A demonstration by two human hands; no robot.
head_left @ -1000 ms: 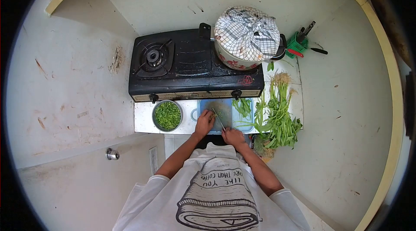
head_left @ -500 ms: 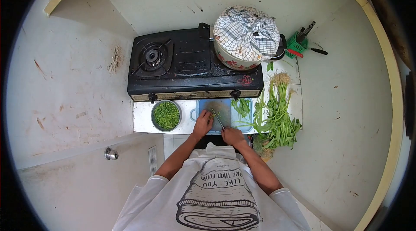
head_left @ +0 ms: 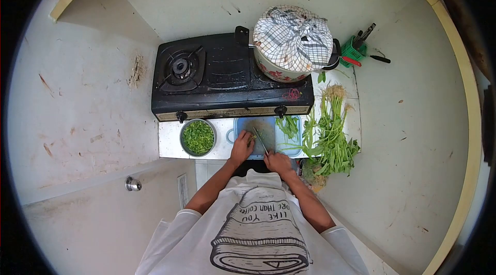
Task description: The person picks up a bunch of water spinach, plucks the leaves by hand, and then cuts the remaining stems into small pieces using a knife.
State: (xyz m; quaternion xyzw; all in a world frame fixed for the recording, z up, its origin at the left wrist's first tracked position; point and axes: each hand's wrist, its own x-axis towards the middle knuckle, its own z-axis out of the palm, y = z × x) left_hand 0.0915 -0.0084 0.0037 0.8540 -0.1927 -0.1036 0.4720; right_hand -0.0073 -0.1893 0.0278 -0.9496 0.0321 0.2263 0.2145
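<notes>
On the blue cutting board (head_left: 239,126) at the counter's front edge, my left hand (head_left: 242,147) is closed on a small bunch of green stems (head_left: 252,139). My right hand (head_left: 277,162) grips a knife (head_left: 260,139), its blade pointing up and left, close beside the left fingertips. Cut leaves (head_left: 288,127) lie on the board's right part. Left of the board, a round grey bowl (head_left: 182,146) holds chopped greens (head_left: 198,137).
Behind the board stands a black gas stove (head_left: 222,102) with a cloth-covered pot (head_left: 281,73) on its right. Whole leafy greens with roots (head_left: 330,130) lie at the right. A green basket (head_left: 353,50) of utensils stands at the back right, near a silver door knob's opposite wall.
The knife blade has tilted slightly and sits a little lower beside the stems. Both hands keep nearly the same place and grip.
</notes>
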